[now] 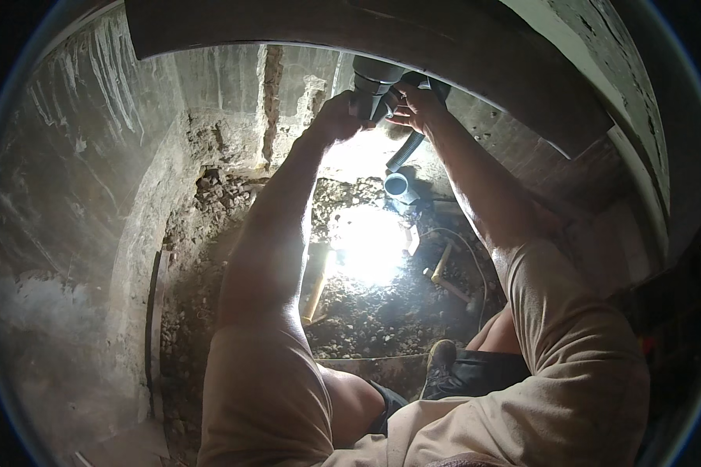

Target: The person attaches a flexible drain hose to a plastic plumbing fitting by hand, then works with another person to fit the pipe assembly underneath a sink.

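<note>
Both my arms reach up under a dark slab. My left hand [336,115] wraps the left side of a grey drain fitting [374,84] that hangs from the underside. On the fitting's right side my right hand [417,105] has its fingers closed on it. A dark corrugated hose [407,152] runs down from the fitting toward a grey pipe opening [396,184] in the rubble below.
A bright lamp [370,245] glares on the rubble floor [366,315]. A wooden-handled tool [316,288] lies left of it and another yellow-handled tool [442,263] lies right. Rough masonry walls [78,179] enclose the space. My shoe [440,359] rests near the bottom.
</note>
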`<state>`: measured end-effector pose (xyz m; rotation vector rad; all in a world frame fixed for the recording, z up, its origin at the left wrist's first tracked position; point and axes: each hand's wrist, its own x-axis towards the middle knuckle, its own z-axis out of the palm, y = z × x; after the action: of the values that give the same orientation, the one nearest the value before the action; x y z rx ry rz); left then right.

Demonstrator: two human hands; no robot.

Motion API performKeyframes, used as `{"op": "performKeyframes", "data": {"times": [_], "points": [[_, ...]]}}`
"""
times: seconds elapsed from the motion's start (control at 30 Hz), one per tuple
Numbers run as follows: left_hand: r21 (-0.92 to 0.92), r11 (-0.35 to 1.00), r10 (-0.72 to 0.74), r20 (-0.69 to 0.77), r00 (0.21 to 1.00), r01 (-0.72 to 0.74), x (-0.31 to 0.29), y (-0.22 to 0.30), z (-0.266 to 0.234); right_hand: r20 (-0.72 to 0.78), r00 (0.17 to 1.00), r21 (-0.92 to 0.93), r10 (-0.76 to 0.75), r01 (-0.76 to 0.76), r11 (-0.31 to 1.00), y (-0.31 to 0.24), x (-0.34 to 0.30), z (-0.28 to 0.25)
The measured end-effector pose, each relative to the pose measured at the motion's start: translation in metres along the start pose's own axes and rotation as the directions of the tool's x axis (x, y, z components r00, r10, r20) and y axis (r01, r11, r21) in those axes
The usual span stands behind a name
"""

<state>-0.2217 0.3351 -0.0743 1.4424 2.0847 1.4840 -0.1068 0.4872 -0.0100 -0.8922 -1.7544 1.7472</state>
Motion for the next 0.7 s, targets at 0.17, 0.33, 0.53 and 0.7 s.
{"op": "performKeyframes", "data": {"times": [0.17, 0.33, 0.53, 0.7], "points": [[0.034, 0.999, 0.009, 0.032, 0.999, -0.01, 0.004, -0.003, -0.003, 0.091, 0.996, -0.035, -0.001, 0.004, 0.999, -0.001, 0.007, -0.003], [0.01, 1.0, -0.019, 0.07, 0.997, 0.018, 0.008, -0.005, -0.005, 0.094, 0.996, -0.093, 0.012, -0.004, 0.996, -0.007, 0.004, 0.0], [0.087, 0.996, 0.012, 0.022, 1.0, -0.014, 0.009, -0.005, -0.004, -0.018, 1.0, -0.101, 0.008, -0.009, 0.995, -0.004, 0.003, 0.003], [0.032, 0.998, 0.055, 0.102, 0.993, -0.059, 0.009, -0.002, -0.012, -0.078, 0.997, -0.036, 0.023, -0.026, 0.999, 0.004, 0.009, -0.003]]}}
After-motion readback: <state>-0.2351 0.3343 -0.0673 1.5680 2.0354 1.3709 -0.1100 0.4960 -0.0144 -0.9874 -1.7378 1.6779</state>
